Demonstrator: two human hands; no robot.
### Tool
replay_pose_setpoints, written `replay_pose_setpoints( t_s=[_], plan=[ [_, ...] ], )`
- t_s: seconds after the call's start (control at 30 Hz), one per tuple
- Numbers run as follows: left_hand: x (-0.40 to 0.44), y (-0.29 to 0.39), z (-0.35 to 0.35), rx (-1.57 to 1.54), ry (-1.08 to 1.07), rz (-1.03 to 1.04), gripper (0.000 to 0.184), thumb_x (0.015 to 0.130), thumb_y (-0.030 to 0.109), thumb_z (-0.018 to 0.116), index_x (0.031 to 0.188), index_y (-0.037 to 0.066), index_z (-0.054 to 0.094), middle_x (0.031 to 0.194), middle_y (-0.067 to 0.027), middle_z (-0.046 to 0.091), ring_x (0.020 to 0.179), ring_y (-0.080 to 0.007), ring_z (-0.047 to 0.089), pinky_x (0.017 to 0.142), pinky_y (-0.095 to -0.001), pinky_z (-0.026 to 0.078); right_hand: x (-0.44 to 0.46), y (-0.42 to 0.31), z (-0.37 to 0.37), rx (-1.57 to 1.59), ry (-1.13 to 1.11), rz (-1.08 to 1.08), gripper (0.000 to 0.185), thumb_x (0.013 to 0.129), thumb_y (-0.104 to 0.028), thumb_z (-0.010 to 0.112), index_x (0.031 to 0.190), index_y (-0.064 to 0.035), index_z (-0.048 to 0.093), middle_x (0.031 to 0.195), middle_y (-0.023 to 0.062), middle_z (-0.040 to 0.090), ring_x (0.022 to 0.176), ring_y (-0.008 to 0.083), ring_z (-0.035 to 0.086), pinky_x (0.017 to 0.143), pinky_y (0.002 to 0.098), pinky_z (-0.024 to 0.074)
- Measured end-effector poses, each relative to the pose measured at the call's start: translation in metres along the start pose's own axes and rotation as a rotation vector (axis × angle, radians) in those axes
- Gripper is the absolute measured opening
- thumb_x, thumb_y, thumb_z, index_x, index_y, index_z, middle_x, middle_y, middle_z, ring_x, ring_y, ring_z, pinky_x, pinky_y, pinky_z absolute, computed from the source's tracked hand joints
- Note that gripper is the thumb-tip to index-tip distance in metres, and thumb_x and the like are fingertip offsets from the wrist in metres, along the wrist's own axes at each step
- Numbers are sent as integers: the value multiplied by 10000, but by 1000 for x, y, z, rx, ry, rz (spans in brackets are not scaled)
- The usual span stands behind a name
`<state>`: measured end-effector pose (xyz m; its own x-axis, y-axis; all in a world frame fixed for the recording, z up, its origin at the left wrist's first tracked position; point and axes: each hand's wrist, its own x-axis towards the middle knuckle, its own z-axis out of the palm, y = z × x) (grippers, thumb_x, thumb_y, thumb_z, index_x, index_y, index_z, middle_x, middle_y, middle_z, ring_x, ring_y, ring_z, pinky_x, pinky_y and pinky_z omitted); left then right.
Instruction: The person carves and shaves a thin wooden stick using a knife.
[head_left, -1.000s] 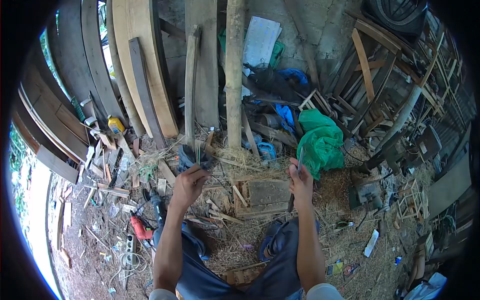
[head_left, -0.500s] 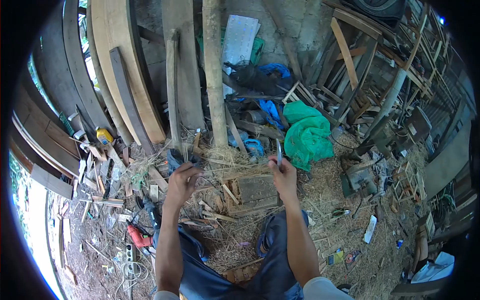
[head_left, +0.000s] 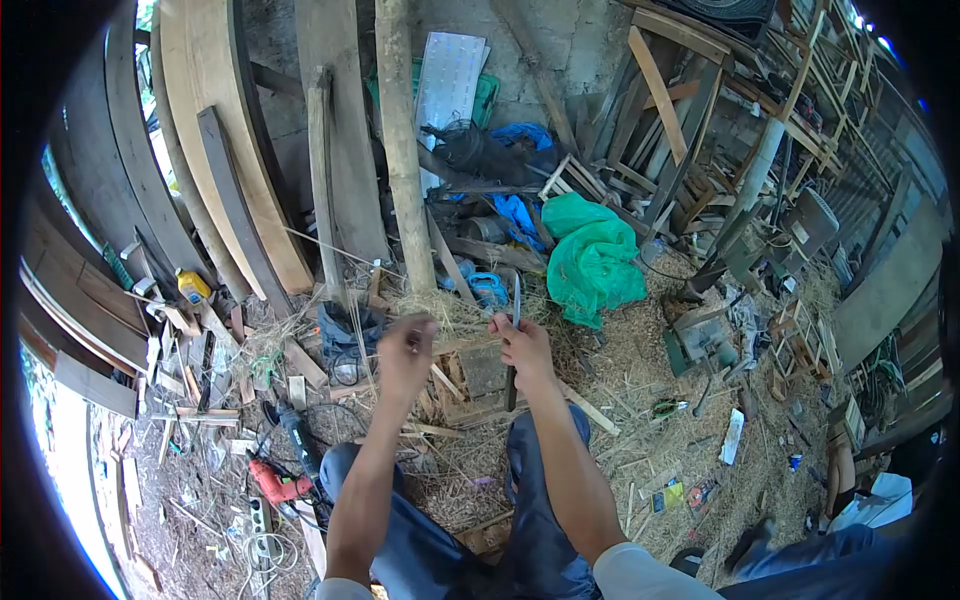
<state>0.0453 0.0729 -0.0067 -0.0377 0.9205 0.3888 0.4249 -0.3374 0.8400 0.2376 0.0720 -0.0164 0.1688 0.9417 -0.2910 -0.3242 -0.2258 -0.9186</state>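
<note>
My right hand is closed around a knife. Its pale blade points up and its dark handle shows below the fist. To its left, my left hand is raised with curled fingers, smeared by motion; what sits between them cannot be made out. A thin pale strip slants across the boards beyond my left hand, and whether a hand holds it is unclear. Below and beyond the hands lies a weathered wooden block among straw-like shavings.
A red power tool and a dark angle grinder lie left of my legs near a power strip. A green plastic sack lies ahead right, past a wooden post. Another person's leg shows lower right.
My view has shifted somewhat to the right. My hands have come closer together, and the left one has turned. A slanting strip now shows at upper left, and another person's leg has appeared.
</note>
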Motion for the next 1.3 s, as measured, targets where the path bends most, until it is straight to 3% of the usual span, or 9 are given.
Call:
replay_pose_setpoints(
  t_s=[0.07, 0.13, 0.4, 0.97, 1.03, 1.1, 1.17, 1.23, 1.3],
  plan=[
    [-6, 3, 24, -112, -11, -25, 157, 894, 105, 636, 1017, 8, 636, 852, -98, 658, 717, -133, 621, 667, -267, 488, -7, 4, 12, 14, -29, 34, 185, 905, -237, 652, 907, -55, 616, 770, -9, 615, 460, 12, 325, 407, 188, 259],
    [-3, 4, 29, -222, -25, -36, 161, 901, 114, 629, 1008, -6, 625, 841, -107, 668, 710, -144, 635, 665, -276, 498, -14, 7, 24, 66, -55, 29, 247, 906, -292, 645, 822, -60, 644, 606, -51, 506, 469, 22, 353, 408, 206, 262],
    [12, -5, 8, -744, 56, -207, 156, 903, 67, 628, 1014, -37, 597, 872, -94, 663, 756, -148, 649, 700, -278, 543, -16, 9, 18, -117, -216, 11, 250, 899, -274, 650, 838, -32, 646, 668, -14, 583, 453, 25, 361, 400, 218, 267],
    [8, -26, -41, -759, 11, -364, 203, 931, 151, 602, 1047, -14, 620, 936, -101, 681, 774, -158, 648, 688, -274, 524, -15, -6, 33, -239, -258, -7, 179, 907, -193, 643, 964, -29, 599, 777, 7, 600, 479, -2, 344, 411, 180, 251],
    [8, -27, -48, -626, -70, -501, 196, 933, 150, 596, 1026, -19, 636, 903, -93, 685, 741, -139, 640, 666, -258, 511, -14, -2, 35, -179, -237, 24, 181, 903, -190, 646, 975, -32, 595, 780, 4, 601, 485, -7, 341, 415, 173, 249],
    [4, -30, -58, -578, -159, -413, 175, 922, 128, 600, 992, -24, 652, 859, -65, 688, 709, -118, 627, 634, -257, 497, -8, 7, 33, -300, -235, -7, 203, 898, -238, 646, 943, -42, 621, 740, -2, 599, 501, 18, 386, 435, 205, 299],
    [2, -37, -63, -144, -373, -303, 154, 906, 105, 613, 977, -23, 660, 809, -63, 685, 687, -104, 616, 636, -261, 485, 8, 15, 39, -419, -234, -46, 236, 894, -287, 646, 911, -52, 647, 699, -9, 597, 518, 43, 430, 455, 237, 348],
    [9, -3, -72, 35, -290, -323, 137, 862, 82, 649, 960, -13, 661, 833, -93, 679, 724, -173, 639, 680, -298, 498, 18, 20, 47, -782, -291, -159, 185, 907, -212, 637, 957, -35, 633, 734, 1, 581, 532, 44, 424, 488, 229, 341],
    [16, -25, -73, 187, -53, 328, 157, 825, 77, 669, 961, 0, 656, 867, -128, 666, 789, -260, 646, 722, -343, 504, 32, 18, 60, -827, -358, -139, 189, 902, -227, 634, 926, -40, 646, 717, 12, 595, 582, 79, 491, 555, 274, 393]
  ],
)
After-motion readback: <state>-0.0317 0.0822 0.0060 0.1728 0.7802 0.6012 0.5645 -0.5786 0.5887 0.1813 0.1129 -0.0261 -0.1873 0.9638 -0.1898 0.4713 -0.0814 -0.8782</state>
